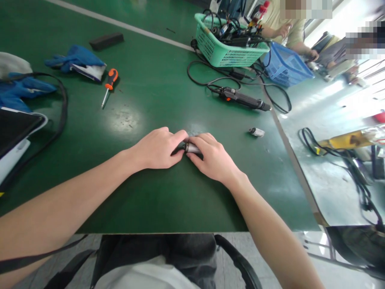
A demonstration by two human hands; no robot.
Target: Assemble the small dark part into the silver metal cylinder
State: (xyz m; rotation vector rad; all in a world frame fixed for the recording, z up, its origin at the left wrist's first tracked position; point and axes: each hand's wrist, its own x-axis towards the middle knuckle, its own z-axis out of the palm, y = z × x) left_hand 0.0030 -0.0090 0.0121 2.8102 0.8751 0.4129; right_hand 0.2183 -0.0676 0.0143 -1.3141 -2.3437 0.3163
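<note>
My left hand (164,148) and my right hand (213,156) meet low over the green table. Between them is a small silver-and-black cylindrical part (192,148), lying sideways. The left fingers close round its dark end, while the right thumb and fingers grip the silver end. Much of the part is hidden by the fingers. To the right lies a loose small silver cylinder (257,132), which looks like a small motor. Farther back is a black electric screwdriver (240,98) with its cord.
An orange-and-black screwdriver (110,85), blue gloves (76,60) and a dark block (106,40) lie at left. A green basket (231,56) of tools and cords stands behind, beside a blue basket (287,66). Another person (296,34) sits beyond. A yellow tool (345,140) lies right.
</note>
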